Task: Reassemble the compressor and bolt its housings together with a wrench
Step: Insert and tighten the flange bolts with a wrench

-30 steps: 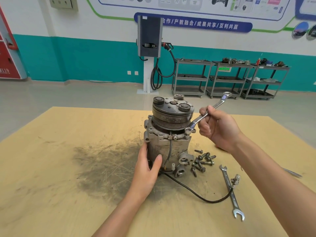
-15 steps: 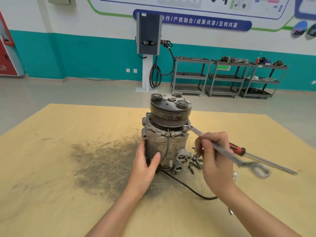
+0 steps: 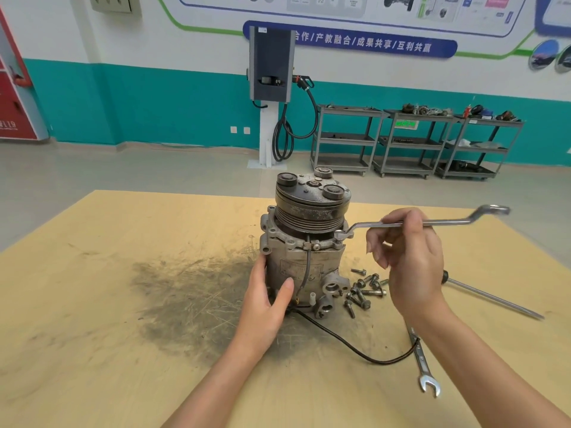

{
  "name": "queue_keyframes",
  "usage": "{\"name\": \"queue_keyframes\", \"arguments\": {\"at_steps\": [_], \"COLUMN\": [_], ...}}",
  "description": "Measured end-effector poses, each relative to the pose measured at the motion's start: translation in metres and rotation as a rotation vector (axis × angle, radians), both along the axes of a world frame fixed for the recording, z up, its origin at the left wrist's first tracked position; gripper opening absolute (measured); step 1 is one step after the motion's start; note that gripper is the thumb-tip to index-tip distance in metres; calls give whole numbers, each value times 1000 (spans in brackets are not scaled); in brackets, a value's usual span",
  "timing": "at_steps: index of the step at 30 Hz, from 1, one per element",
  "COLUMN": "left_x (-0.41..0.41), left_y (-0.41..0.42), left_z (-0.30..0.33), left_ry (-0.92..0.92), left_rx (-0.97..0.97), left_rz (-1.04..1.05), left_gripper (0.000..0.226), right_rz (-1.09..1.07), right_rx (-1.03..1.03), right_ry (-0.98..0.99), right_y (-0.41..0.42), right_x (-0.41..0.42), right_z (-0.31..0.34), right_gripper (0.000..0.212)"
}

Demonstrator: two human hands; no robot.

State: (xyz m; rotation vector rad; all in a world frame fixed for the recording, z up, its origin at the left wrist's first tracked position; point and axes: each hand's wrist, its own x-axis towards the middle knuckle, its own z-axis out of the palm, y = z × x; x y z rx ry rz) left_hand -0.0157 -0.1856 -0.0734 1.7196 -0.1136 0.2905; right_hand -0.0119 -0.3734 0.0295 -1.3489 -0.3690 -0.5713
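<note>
The grey cast-metal compressor (image 3: 304,257), topped by its dark grooved pulley and clutch plate, stands upright near the middle of the pale yellow board desk (image 3: 92,304), on the right edge of a dark greasy smear (image 3: 185,295). At its right shoulder, the ring end of the long offset silver ring wrench (image 3: 432,223) sits over a flange bolt where the two housings meet. Half a second ago the handle pointed down toward the person; a second ago it angled up and away. Now it lies nearly level, reaching out to the right, so the wrench has gone through a full stroke and been swung round again on the same bolt. I judge this bolt is being run down turn by turn and is not yet finished.

The right hand (image 3: 408,261) pinches the wrench shaft between thumb and curled fingers (image 3: 398,219) near the ring end. The left hand (image 3: 268,301) braces the lower housing, palm and straight fingers pressed flat against it, as it was before.

Just right of the base lies a heap of loose dark steel bolts (image 3: 363,290), which suggests more fastening remains. A black cable (image 3: 355,347) trails from the compressor toward a silver open-end spanner (image 3: 425,369) lying flat, and a long screwdriver (image 3: 491,299) lies farther right.
</note>
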Motion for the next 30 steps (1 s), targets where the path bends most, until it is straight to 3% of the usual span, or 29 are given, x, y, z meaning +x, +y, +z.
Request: {"name": "queue_keyframes", "arguments": {"at_steps": [5,13,16,23,27,30], "left_x": [0,0,0,-1,0,0], "left_y": [0,-1,-1,-1,-2,-1], "left_z": [0,0,1,1,1,1], "left_ry": [5,9,14,-29,-38,-33], "left_rx": [2,-37,-48,-21,-6,-4], "left_rz": [-2,-19,-25,-9,2,1], "left_gripper": [67,68,69,61,57,57], "right_rz": [197,393,351,-81,-237,-265], "right_rx": [178,130,164,37,-132,-101], "right_ry": [190,448,339,-117,-201,-213], "right_y": [-8,-20,-17,17,34,36], "right_x": [19,46,40,-10,-24,-26], "right_z": [3,19,7,-31,-26,-16], "right_gripper": [33,33,34,18,17,14]}}
